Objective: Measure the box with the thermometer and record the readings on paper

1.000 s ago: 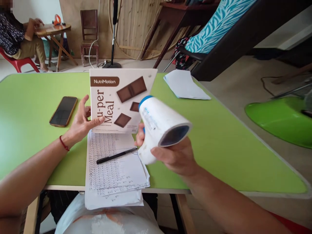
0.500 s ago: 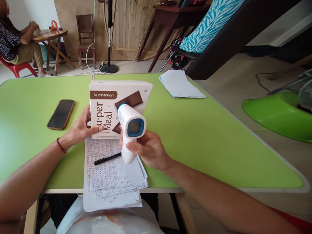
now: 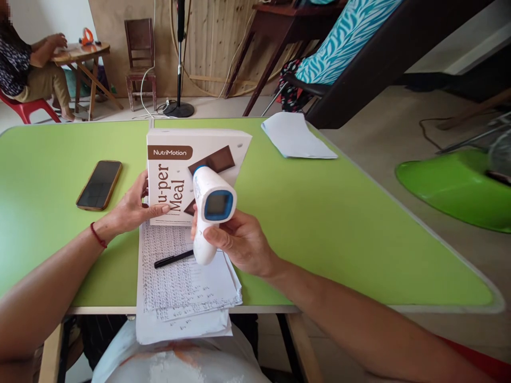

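Note:
A white NutriMotion box with brown print stands tilted on the green table. My left hand grips its left edge, thumb across the front and the other fingers behind. In my right hand is a white infrared thermometer, wrapped at the handle. Its blue-framed screen faces me, and its front end points at the box, covering part of the print. Whether the two touch I cannot tell. Under them lie handwritten sheets, overhanging the table's near edge. A black pen rests on the sheets, its right end hidden behind the thermometer.
A phone in a brown case lies left of the box. Folded white paper is at the far right edge. Beyond the table are a seated person, a small wooden chair and a green plastic object.
The thermometer in my right hand has shifted slightly left. My left hand keeps its hold on the box, and the whole view has moved a little.

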`<action>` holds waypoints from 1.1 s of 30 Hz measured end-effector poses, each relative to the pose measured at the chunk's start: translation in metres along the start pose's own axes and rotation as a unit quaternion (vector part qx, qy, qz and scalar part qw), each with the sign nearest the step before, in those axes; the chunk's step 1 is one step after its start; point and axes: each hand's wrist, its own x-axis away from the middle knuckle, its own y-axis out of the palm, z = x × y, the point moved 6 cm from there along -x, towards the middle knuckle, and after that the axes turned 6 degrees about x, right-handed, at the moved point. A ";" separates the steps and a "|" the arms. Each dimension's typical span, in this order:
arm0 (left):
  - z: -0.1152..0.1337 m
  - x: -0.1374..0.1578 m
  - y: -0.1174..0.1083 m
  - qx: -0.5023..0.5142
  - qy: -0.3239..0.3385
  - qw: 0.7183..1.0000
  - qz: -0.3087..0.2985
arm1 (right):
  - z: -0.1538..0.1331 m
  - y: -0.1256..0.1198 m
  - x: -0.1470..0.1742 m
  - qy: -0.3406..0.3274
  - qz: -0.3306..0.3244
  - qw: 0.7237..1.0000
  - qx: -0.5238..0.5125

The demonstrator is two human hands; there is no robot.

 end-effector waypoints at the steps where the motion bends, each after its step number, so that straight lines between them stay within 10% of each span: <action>1: 0.000 0.000 0.000 -0.005 0.000 1.000 0.000 | 0.000 0.000 0.000 0.003 -0.001 1.000 0.000; 33: 0.001 -0.002 0.002 0.015 0.008 1.000 0.004 | 0.001 0.000 -0.002 0.007 -0.003 1.000 -0.030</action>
